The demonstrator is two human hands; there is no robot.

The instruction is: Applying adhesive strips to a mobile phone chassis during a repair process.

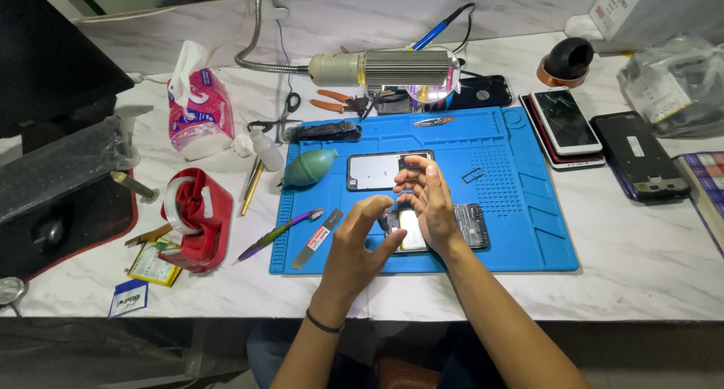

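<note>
An opened phone body point(473, 227) lies on the blue work mat point(528, 208), its circuit side up. My right hand point(427, 202) rests over its left half, fingers spread and pressing down on it. My left hand point(353, 246) hovers just left of it, thumb and fingers apart, fingertips reaching toward the phone's left edge. What lies under my right palm is hidden. A second phone part, a silver back frame point(373, 170), sits on the mat just beyond my hands.
On the mat lie a purple tool point(280, 233), a flat metal pry tool point(317, 239) and a green air blower point(311, 166). A red tape dispenser point(197, 219) and tissue pack point(197, 111) stand left. Several phones point(567, 125) lie right; a lamp point(385, 68) hangs behind.
</note>
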